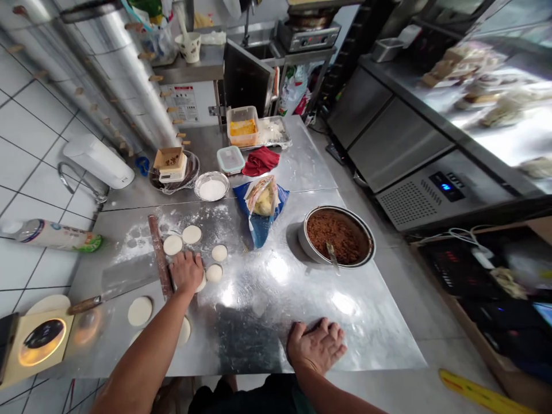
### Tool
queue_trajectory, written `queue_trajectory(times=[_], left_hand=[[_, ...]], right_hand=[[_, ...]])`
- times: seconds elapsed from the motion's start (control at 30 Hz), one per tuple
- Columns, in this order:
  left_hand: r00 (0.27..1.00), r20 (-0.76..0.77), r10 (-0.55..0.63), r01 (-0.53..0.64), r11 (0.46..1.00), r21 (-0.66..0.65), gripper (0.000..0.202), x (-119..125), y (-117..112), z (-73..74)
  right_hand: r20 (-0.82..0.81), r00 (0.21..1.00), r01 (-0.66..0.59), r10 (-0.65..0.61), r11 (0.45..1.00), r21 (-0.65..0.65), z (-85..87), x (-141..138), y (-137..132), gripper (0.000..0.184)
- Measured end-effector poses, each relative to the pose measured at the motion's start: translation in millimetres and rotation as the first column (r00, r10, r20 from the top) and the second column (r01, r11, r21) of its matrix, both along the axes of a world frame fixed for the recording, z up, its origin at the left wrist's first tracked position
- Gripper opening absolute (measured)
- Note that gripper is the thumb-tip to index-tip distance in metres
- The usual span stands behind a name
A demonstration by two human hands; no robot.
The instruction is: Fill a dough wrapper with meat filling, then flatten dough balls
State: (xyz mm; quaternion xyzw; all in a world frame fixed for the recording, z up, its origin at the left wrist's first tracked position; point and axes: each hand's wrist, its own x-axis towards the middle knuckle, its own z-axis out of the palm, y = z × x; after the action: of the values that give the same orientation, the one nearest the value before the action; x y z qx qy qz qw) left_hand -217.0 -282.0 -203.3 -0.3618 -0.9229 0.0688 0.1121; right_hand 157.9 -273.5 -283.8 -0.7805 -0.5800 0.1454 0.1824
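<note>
My left hand [186, 272] lies flat, palm down, on a round dough piece [202, 282] on the steel table [276, 310], fingers stretched forward. Beside it to the left lies a wooden rolling pin [160, 256]. More flat dough rounds sit around it: two ahead [173, 245] [192, 234], small ones to the right [219, 253] [214, 272], and a larger one nearer me [140, 311]. My right hand [317, 345] rests on the table's near edge, fingers loosely curled, holding nothing I can see.
A steel bowl of brown minced filling [336, 236] with a utensil in it stands to the right. A blue bag [261, 210], flour bowl [211, 187], red cloth [260, 161], containers [242, 125] and a cleaver [116, 284] lie around. A scale [38, 336] sits at left.
</note>
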Motion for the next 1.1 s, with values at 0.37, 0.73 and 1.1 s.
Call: queue_trajectory(times=[0.37,0.73,1.1], left_hand=[[0.994,0.091,-0.063,0.065,0.998,-0.019,0.048,-11,-20,-1.8],[0.818,0.569,-0.084,0.084,0.996,0.027,0.035,-56,-35,21.4],[0.628,0.778,-0.003,-0.214,0.961,0.177,0.049,-51,-68,51.9]], right_hand=[[0.050,0.998,-0.029,0.028,1.000,0.002,-8.3,3,-1,0.082],[0.027,0.999,-0.022,0.022,1.000,0.007,-7.2,-1,-3,0.079],[0.007,1.000,-0.022,0.022,1.000,-0.007,-1.4,-1,0,0.081]])
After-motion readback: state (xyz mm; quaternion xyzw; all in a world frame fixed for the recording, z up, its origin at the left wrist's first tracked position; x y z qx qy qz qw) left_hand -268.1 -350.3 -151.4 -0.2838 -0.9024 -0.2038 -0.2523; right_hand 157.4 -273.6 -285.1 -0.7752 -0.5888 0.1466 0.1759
